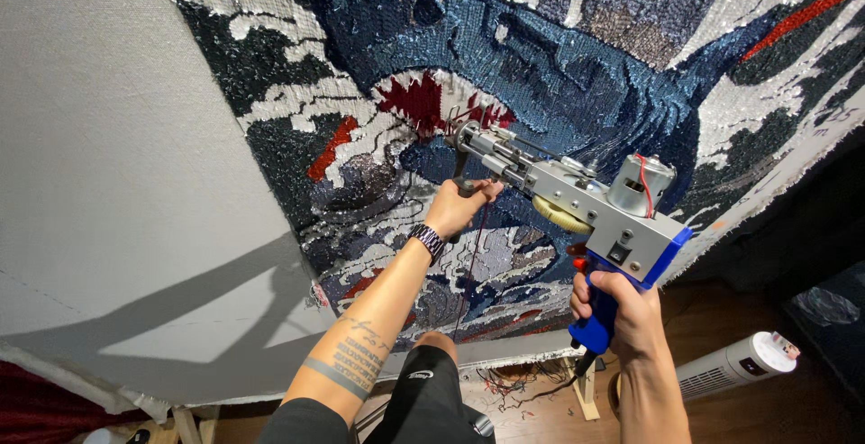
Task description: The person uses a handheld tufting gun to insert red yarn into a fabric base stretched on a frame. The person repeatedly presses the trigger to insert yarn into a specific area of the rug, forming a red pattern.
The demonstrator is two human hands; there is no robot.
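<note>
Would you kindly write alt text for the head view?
A person presses a tufting gun against a stretched cloth bearing a tufted shark picture, left hand on the front handle, right hand gripping the blue rear grip.

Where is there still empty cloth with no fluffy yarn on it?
Bare grey cloth fills the left side, bordering the shark picture. It is crowded where the left hand and right hand hold the tufting gun.
</note>
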